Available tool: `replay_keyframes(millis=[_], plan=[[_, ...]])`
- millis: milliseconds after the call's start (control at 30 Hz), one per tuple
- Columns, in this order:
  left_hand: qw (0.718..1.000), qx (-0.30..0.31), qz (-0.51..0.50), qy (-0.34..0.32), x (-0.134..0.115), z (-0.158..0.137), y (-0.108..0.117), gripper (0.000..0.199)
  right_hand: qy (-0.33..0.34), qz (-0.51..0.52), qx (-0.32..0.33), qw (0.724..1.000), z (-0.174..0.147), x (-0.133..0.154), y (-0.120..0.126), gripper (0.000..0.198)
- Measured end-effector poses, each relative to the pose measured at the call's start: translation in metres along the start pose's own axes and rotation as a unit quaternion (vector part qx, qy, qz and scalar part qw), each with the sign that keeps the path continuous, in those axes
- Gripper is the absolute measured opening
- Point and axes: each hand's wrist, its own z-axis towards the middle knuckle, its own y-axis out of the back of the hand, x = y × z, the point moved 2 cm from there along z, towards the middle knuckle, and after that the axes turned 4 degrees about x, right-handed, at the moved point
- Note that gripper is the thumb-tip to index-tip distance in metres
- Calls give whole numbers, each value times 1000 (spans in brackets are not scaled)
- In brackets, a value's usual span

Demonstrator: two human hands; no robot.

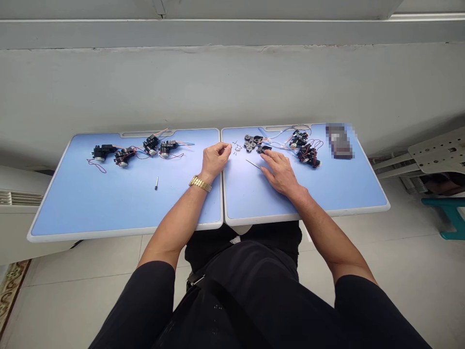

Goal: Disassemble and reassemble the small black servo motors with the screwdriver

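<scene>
My left hand [217, 157], with a gold watch [200, 182] on its wrist, is closed in a pinch over the gap between the two tables; whatever is between the fingertips is too small to see. Several tiny dark screws [238, 148] are scattered just to its right. From under my right hand [280, 173] a thin metal screwdriver [253, 164] points to the upper left, its handle hidden by the palm. The fingertips of that hand reach to a small black part [263, 150]. Round silver-and-black pieces [250, 144] sit just beyond.
Black motor-like assemblies with wires [124, 156] stand on the left table [90, 203], near a small dark-handled tool [156, 183]. More wired black assemblies [308, 155] and a blurred dark rectangular object [340, 141] are on the right table [254, 203]. A wall runs behind.
</scene>
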Motion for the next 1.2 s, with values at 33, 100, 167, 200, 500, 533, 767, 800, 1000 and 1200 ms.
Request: replay_keyframes(millis=[33,100,167,200,500,533,767,800,1000,1200], plan=[[1000,0,-1,-1,0,0,0,30,-2,-16,18,1000,4,0,0,52],[1000,-2,-1,-4,-1,0,0,30,-8,-37,47,998,12,-1,-2,58],[1000,-5,0,-3,-1,0,1,31,-17,-46,65,997,18,-4,-4,61],[1000,-5,0,-3,-1,0,1,31,-22,-47,70,996,19,-5,-5,62],[1000,2,-1,1,0,-1,1,30,-47,-49,46,997,13,-15,1,57],[1000,4,-1,3,0,-1,1,29,-41,-47,42,997,17,-12,2,56],[1000,4,9,15,0,3,3,30,-31,-48,55,997,68,0,-1,57],[1000,3,7,15,0,3,4,30,-29,-49,60,997,73,-1,-2,55],[1000,3,7,11,-1,3,4,28,-39,-56,48,997,75,-7,1,47],[1000,-5,5,9,-3,4,6,26,-58,-24,-78,995,25,-26,30,45]])
